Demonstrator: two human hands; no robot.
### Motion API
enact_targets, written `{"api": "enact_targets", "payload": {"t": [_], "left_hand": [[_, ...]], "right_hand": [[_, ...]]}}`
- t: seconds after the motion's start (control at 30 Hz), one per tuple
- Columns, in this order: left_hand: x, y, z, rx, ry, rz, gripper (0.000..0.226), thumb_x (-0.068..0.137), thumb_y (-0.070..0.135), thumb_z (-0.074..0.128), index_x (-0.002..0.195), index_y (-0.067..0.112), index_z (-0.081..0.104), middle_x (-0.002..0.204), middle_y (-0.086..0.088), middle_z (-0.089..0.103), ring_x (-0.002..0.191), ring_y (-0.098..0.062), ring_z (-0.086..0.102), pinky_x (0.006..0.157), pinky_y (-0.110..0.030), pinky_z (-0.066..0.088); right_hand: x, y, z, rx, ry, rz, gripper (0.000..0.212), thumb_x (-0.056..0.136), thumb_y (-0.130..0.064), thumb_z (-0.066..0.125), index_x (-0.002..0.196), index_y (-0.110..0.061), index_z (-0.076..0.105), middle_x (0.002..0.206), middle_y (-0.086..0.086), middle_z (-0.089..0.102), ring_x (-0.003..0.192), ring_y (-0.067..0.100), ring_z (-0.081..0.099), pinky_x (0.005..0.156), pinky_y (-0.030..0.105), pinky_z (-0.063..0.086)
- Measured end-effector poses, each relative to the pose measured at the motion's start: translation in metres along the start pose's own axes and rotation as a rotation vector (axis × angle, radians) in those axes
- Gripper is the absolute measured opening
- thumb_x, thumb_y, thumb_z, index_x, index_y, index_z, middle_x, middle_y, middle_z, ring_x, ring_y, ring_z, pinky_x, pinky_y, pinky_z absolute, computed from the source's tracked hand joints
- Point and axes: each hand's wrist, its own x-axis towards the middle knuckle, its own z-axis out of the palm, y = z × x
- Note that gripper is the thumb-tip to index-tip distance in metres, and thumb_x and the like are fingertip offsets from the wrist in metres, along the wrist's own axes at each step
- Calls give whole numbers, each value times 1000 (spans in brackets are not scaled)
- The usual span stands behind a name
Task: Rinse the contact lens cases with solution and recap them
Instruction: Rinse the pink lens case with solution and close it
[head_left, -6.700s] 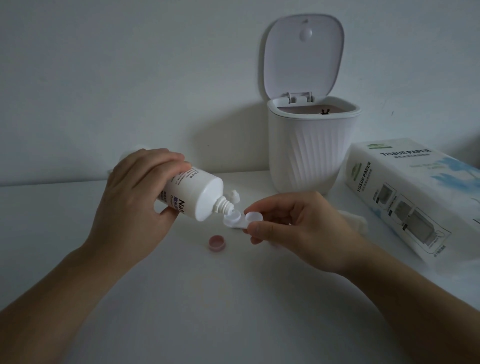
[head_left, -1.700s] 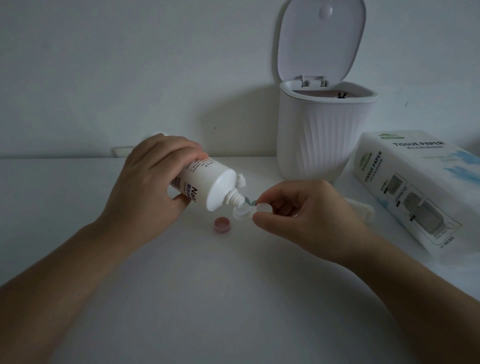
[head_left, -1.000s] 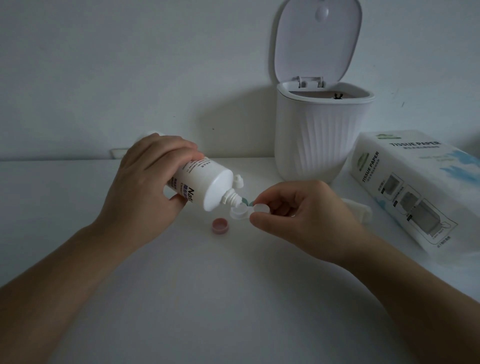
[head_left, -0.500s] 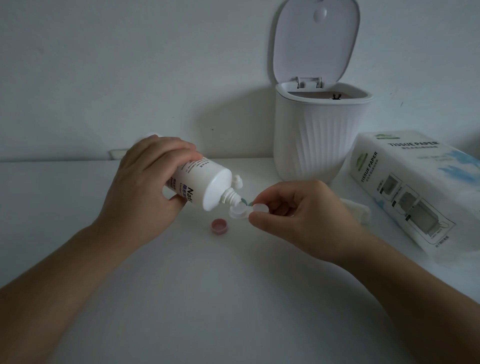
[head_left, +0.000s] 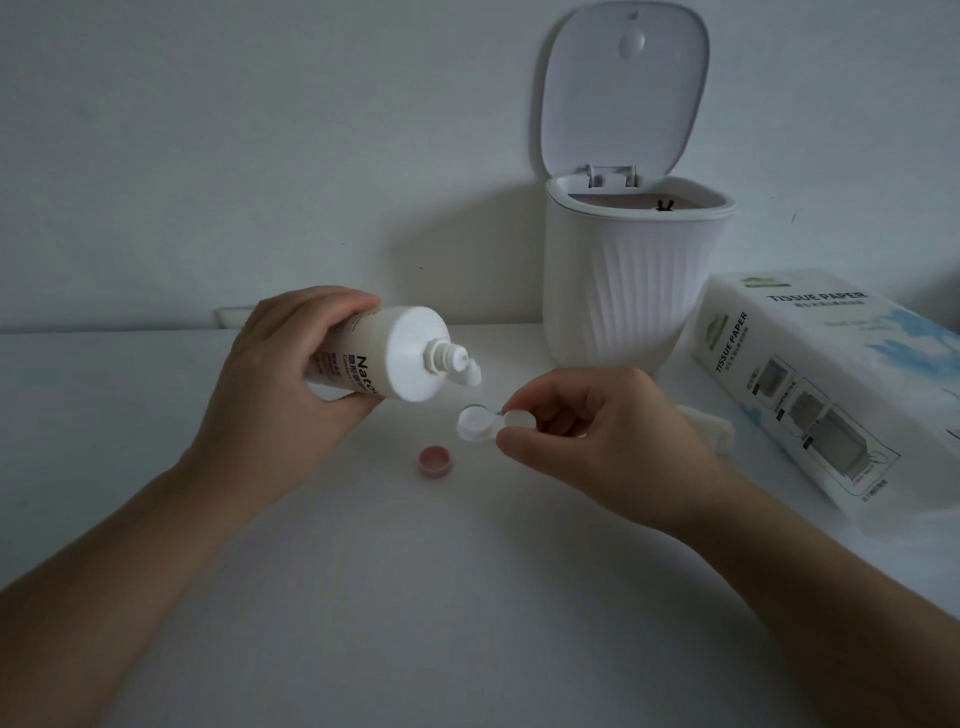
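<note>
- Table (head_left: 467, 623): white top, carries everything; back edge meets the wall.
- Bin (head_left: 636, 280): white, ribbed, at the back edge right of centre — lid hinged up and open.
- Tissue pack (head_left: 831, 384): lies along the right edge, just beside the bin, printed "TISSUE PAPER".
- Left hand (head_left: 280, 400): fingers wrapped around the solution bottle (head_left: 379, 361), held above the table left of centre. Bottle tipped near horizontal, nozzle pointing right, flip cap hanging open off the nozzle.
- Right hand (head_left: 597, 431): thumb and fingers pinch the right-hand well of the lens case (head_left: 488, 423), held above mid-table. Left well uncapped, facing up, just below and right of the nozzle, not touching it.
- Pink cap (head_left: 435, 461): on the table, open side up, just left of and in front of the case.
- Small white item behind the right hand, near the tissue pack — cannot tell what.
</note>
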Motion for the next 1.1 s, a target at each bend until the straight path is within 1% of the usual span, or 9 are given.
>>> {"api": "enact_targets", "payload": {"t": [0.23,0.3,0.37,0.43,0.57,0.63,0.77,0.93,1.1], "left_hand": [[-1,4,-4,-198,73,-247,68,66,15,92,123,33,60,112,33,61,105,24,50,84,5,35],[1,6,-6,-265,99,-343,68,66,20,92,119,45,57,111,43,60,98,20,56,78,-15,51],[2,6,-7,-321,101,-466,66,66,26,92,118,47,58,115,41,61,88,1,61,66,-36,53],[2,6,-7,-367,99,-534,65,67,25,92,120,43,59,118,33,65,78,-4,58,72,-53,56],[2,4,-2,-477,105,-573,57,70,19,90,117,35,63,111,21,72,53,7,54,44,-13,40],[2,2,0,-510,102,-603,53,71,16,89,115,32,65,106,18,74,51,8,54,39,-4,31],[3,0,3,-523,85,-636,47,73,15,88,112,31,66,90,18,73,51,9,53,38,-5,29],[3,1,5,-541,102,-676,42,76,14,86,110,27,67,80,23,70,48,9,54,33,-4,28],[4,1,4,-527,51,-670,39,79,18,83,113,30,67,91,20,75,54,10,57,35,-4,30]], "right_hand": [[1,2,-1,15,-11,-3,10,78,-35,79,85,-29,76,73,-1,72,65,21,67,62,34,55],[1,2,-1,15,-15,-1,10,78,-35,79,85,-29,76,73,-1,72,66,21,67,63,36,55],[1,2,0,14,-18,2,9,79,-34,79,85,-29,76,73,0,72,66,22,67,63,36,55],[1,2,0,11,-22,2,9,79,-34,79,85,-29,76,73,0,72,66,23,66,62,36,54],[1,3,-1,0,-18,0,10,78,-37,78,85,-30,76,73,1,72,66,22,65,63,35,53],[1,3,0,-3,-18,3,9,79,-36,79,85,-30,76,74,1,71,65,21,65,62,34,52],[2,4,0,2,-24,7,8,79,-35,79,84,-30,76,73,0,71,59,11,60,59,31,51],[1,4,0,7,-21,8,9,79,-35,79,85,-28,76,74,2,71,65,22,64,61,35,52],[1,3,-1,-7,-30,14,11,79,-37,78,86,-29,76,75,2,71,66,23,65,63,37,52]]}}
